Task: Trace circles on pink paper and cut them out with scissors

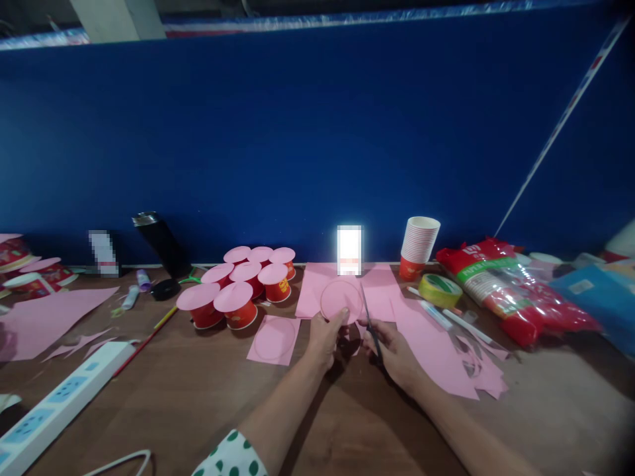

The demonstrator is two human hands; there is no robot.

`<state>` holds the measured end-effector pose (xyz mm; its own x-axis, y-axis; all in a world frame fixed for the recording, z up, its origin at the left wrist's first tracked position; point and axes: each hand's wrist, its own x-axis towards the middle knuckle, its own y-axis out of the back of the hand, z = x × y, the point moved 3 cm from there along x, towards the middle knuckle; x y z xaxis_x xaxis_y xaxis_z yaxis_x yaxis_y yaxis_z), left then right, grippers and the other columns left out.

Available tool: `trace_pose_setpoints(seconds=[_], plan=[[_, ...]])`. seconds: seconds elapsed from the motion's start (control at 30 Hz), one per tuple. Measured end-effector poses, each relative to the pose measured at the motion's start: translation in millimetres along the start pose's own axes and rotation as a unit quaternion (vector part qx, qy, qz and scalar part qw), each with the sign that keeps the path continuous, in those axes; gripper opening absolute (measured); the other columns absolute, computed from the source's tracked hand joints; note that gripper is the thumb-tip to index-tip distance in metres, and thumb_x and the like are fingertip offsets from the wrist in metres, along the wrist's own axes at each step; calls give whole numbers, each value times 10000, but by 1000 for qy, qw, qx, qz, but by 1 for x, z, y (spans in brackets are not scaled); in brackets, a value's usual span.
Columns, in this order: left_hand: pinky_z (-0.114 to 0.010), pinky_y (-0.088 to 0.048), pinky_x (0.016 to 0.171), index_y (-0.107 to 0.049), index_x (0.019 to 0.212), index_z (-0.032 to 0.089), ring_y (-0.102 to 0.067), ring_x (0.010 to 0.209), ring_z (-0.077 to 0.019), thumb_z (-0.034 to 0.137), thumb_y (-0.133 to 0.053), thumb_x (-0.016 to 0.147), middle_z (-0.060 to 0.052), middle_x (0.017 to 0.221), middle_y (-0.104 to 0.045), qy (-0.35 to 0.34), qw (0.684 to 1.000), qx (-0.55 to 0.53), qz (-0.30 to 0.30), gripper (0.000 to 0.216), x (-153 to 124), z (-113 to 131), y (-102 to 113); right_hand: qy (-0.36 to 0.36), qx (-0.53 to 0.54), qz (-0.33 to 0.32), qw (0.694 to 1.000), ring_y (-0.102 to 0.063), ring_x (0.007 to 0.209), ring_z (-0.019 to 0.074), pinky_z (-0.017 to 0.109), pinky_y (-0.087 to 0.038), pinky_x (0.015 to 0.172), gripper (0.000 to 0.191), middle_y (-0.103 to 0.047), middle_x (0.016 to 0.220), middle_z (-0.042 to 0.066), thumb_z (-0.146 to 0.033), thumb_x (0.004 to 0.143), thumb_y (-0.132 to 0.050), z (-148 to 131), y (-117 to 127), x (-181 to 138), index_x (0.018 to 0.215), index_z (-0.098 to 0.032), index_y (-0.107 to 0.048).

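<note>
Pinched in my left hand (325, 337) is a pink paper piece (341, 299) with a circle outline drawn on it. My right hand (389, 347) grips a pair of dark scissors (373, 332), whose blades point up along the right edge of that paper. How far the blades are apart is hard to make out. Left of my hands lies a pink paper square (272, 340) with a drawn circle. Beyond them, larger pink sheets (310, 291) are spread on the table. Farther left stand several red paper cups (241, 317) topped with pink discs.
To the right are stacked paper cups (419, 241), yellow tape (439, 290), markers (436, 315), pink scraps (476, 370) and a red plastic bag (516, 291). A bright phone (350, 250) leans against the blue partition (317, 132). At left are a black bottle (161, 244) and power strip (64, 396).
</note>
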<state>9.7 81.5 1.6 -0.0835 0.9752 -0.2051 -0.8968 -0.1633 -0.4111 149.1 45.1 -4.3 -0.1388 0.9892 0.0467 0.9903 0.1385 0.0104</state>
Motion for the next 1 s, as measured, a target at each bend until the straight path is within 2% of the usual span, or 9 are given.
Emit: trace_pose_setpoints(seconds=[0.13, 0.33, 0.47, 0.67, 1.0], plan=[[-195, -382, 398, -597, 679, 111, -494, 418, -84, 398, -817, 521, 6, 504, -564, 0, 1000, -12, 23, 394, 2, 1, 2, 1, 2, -5, 1000, -494, 573, 108, 222, -400, 511, 489, -541, 703, -19, -485, 783, -614, -2, -1, -2, 1157, -174, -565], [-154, -440, 452, -603, 673, 108, -528, 467, -56, 296, -860, 461, 24, 562, -581, 4, 988, -143, 64, 382, 6, 7, 5, -2, -52, -27, 998, -526, 572, 121, 230, -415, 514, 401, -590, 686, -8, -441, 778, -626, -14, -5, -5, 1069, -165, -606], [-142, -463, 484, -619, 672, 110, -554, 509, -58, 264, -852, 482, 29, 577, -594, 8, 980, -189, 63, 338, 9, 8, 7, 0, -92, -39, 995, -580, 648, 153, 257, -451, 587, 366, -650, 746, 21, -424, 782, -615, -21, -6, -6, 1035, -160, -628], [-159, -471, 479, -616, 688, 102, -555, 489, -64, 302, -864, 452, 22, 584, -605, 4, 988, -145, 53, 397, 6, 5, 4, -3, -101, -54, 993, -594, 672, 172, 249, -443, 561, 384, -669, 758, 38, -430, 781, -618, -19, -5, -5, 1053, -159, -630], [-193, -458, 451, -618, 705, 99, -555, 457, -90, 367, -844, 481, -11, 575, -615, 9, 999, -38, 25, 416, -2, 5, 1, 5, -26, -34, 999, -500, 574, 105, 223, -415, 527, 406, -562, 699, -18, -422, 808, -612, -4, -3, -2, 1141, -191, -588]])
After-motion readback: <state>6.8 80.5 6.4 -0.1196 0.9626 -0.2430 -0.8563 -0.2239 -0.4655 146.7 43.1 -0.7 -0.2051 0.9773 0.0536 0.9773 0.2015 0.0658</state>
